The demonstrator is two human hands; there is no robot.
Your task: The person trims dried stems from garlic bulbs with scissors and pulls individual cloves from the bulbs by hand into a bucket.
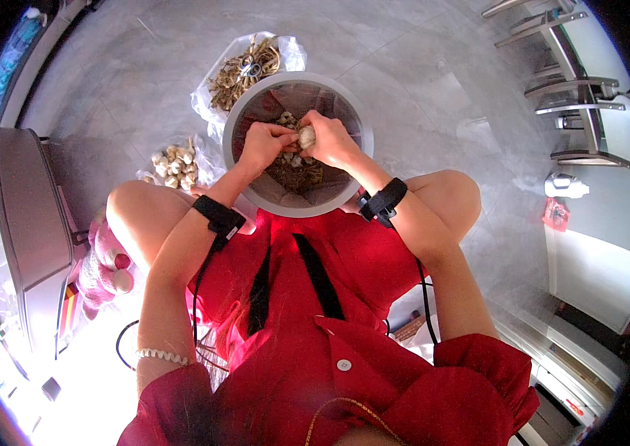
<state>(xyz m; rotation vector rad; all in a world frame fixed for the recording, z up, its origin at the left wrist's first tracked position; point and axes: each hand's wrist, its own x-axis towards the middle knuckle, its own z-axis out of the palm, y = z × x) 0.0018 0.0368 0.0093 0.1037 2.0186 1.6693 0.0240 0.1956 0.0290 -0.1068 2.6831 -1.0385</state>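
Over a grey round bin [368, 139], both hands meet around one whitish garlic bulb [307, 137]. My right hand [330, 138] grips the bulb from its right side. At its left edge, the thumb and fingers of my left hand [262, 146] pinch together against the bulb; what exactly lies between those fingertips is too small to tell. Below the hands, garlic skins and scraps [295, 175] lie inside the bin, which has a liner. The bin stands between my knees.
Beyond the bin, a clear plastic bag [211, 83] holds dried garlic stalks [231, 83], with scissors [250, 68] on top. Several garlic bulbs [175, 164] sit on plastic by my left knee. A pink plush toy [100, 267] is at left; chairs [577, 89] stand at right.
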